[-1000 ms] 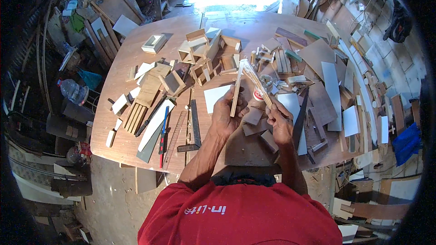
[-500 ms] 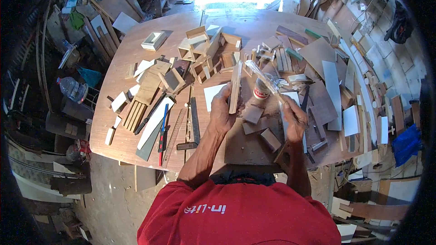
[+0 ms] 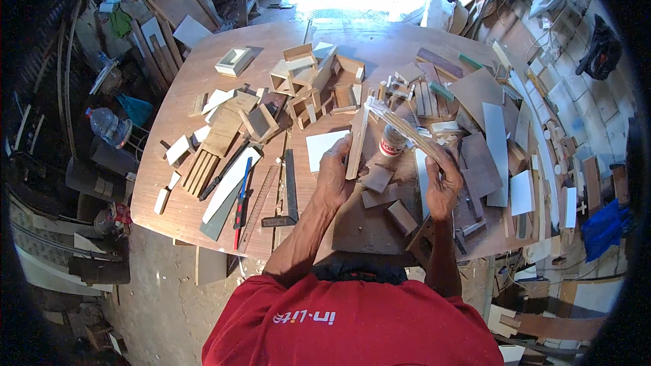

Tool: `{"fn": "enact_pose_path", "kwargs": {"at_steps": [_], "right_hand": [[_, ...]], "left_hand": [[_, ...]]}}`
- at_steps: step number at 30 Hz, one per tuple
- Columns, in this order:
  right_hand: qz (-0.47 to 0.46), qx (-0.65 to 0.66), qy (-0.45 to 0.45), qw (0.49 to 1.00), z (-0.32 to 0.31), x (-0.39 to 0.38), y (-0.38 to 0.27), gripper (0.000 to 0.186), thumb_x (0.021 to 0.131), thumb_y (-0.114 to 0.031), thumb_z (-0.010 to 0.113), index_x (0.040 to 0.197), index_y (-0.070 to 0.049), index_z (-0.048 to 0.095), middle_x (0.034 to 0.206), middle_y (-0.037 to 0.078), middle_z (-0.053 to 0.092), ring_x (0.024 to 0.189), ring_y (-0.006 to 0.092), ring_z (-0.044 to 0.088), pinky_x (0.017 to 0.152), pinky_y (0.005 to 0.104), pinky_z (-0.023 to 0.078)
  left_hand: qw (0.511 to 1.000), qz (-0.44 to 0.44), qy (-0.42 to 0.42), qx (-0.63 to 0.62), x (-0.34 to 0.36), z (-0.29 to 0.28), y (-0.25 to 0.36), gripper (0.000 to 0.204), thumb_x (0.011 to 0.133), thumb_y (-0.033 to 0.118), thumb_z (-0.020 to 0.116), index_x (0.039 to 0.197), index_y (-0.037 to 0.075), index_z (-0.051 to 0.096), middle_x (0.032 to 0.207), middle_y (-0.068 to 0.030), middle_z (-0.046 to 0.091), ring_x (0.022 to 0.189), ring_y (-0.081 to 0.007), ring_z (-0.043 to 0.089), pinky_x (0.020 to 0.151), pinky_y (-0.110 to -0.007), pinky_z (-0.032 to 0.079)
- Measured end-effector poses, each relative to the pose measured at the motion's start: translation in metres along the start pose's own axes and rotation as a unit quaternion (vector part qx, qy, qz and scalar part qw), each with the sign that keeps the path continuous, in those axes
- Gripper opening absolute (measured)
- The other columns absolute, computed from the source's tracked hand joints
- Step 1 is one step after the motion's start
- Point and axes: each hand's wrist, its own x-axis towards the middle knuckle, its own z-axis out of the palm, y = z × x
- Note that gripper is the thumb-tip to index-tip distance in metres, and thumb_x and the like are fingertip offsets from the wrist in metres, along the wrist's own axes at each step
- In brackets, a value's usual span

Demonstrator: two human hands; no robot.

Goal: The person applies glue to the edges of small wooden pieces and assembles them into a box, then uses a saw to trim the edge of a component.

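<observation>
A wooden strip [image 3: 358, 146] is gripped nearly upright by the closed fingers of the left hand [image 3: 335, 168], and a long wooden stick [image 3: 409, 131] is gripped at its near end by the fingers of the right hand [image 3: 442, 184]. The stick's whitish tip is held at the strip's top end; whether the two are touching cannot be told. Both are held above the table [image 3: 268, 39]; beneath the stick, a white and red jar [image 3: 391, 145] is partly hidden. Small wooden boxes [image 3: 298, 83] are grouped farther back.
</observation>
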Motion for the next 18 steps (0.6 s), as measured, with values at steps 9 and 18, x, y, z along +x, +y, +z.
{"fn": "enact_pose_path", "kwargs": {"at_steps": [9, 18], "right_hand": [[0.136, 0.065, 0.006, 0.989, -0.006, -0.003, 0.003, 0.026, 0.094, -0.015, 0.057, 0.115, 0.000, 0.064, 0.108, 0.013, 0.067, 0.101, 0.0202, 0.060, 0.091, 0.0321, 0.044], [0.099, 0.057, -0.088, 0.990, -0.011, -0.005, -0.001, 0.025, 0.093, -0.011, 0.059, 0.115, 0.001, 0.065, 0.100, 0.010, 0.067, 0.093, 0.0162, 0.060, 0.085, 0.0274, 0.044]], "left_hand": [[1.000, -0.004, 0.002, 0.009, 0.004, -0.006, -0.001, 0.017, 0.096, 0.026, 0.048, 0.087, 0.012, 0.052, 0.062, 0.0027, 0.038, 0.056, -0.0111, 0.038, 0.054, -0.027, 0.033], [1.000, 0.007, -0.008, 0.021, 0.010, -0.012, -0.003, 0.020, 0.099, 0.025, 0.043, 0.091, 0.009, 0.053, 0.062, 0.0021, 0.039, 0.056, -0.0114, 0.037, 0.053, -0.027, 0.033]]}}
